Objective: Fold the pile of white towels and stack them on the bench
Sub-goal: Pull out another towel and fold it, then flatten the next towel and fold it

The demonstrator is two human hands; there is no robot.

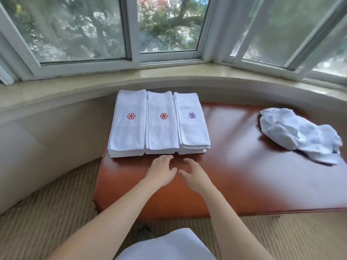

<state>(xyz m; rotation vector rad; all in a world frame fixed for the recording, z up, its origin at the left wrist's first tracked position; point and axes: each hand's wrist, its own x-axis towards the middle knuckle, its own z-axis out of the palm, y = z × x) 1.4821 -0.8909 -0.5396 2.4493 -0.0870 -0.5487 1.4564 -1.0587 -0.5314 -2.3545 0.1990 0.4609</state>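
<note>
Three stacks of folded white towels lie side by side at the bench's left end: a left stack and a middle stack with red flower emblems, and a right stack with a purple one. A crumpled pile of unfolded white towels sits at the right end of the brown bench. My left hand and my right hand hover just in front of the folded stacks, fingers spread, holding nothing.
A curved stone window sill and bay windows run behind the bench. Striped beige carpet covers the floor around it. Bare bench top lies between the stacks and the crumpled pile.
</note>
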